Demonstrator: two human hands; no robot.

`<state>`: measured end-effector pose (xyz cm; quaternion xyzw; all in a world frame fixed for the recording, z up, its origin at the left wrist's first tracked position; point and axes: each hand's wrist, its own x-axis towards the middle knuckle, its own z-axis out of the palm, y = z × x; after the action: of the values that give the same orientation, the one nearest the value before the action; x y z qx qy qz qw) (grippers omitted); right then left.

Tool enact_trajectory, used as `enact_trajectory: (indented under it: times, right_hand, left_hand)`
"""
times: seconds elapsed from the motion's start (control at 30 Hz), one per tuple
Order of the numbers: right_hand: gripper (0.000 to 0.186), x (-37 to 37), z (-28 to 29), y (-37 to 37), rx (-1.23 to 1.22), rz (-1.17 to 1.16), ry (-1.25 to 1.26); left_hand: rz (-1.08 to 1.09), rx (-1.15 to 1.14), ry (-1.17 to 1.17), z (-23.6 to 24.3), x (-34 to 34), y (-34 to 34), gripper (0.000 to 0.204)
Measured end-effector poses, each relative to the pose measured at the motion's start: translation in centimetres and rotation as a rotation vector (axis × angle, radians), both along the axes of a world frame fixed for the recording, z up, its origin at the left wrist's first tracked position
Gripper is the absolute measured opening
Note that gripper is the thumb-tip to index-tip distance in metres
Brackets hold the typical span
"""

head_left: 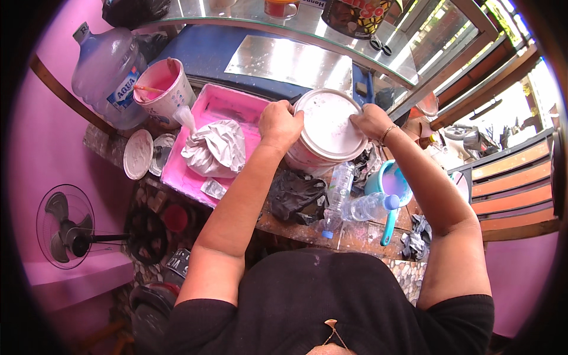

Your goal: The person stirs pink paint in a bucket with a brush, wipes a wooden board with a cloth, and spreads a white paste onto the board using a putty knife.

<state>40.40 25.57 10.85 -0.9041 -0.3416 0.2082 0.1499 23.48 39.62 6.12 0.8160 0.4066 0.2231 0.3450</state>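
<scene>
My left hand (280, 126) is closed on the left rim of a white lidded bucket (325, 127), with a bracelet visible on my right wrist. My right hand (368, 122) grips the opposite side of its round lid. Left of the bucket lies a pink tray (236, 95) holding a crumpled white bag (216, 148). Below the bucket are a black plastic bag (294, 198), two clear plastic bottles (367, 207) and a turquoise dipper (402, 180) with cloudy contents.
A large water jug (103, 71), a pink-filled bucket (160, 94) and loose lids (138, 155) stand at left. A glass shelf (278, 23) crosses above the workbench. A fan (65, 228) is at lower left, a slatted bench (509, 186) at right.
</scene>
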Motion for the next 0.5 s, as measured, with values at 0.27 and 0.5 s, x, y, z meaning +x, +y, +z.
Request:
enact_trajectory:
  times: [0.27, 0.5]
  right_hand:
    - [0.044, -1.2, 1.5, 1.0, -0.105, 0.091, -0.244]
    - [0.028, -1.6, -2.2, 0.2, -0.05, 0.1, -0.44]
  left_hand:
    - [0.015, -0.083, -0.038, 1.1, -1.0, 0.4, 0.032]
    - [0.088, 0.022, 0.072, -1.1, -0.3, 0.0, 0.031]
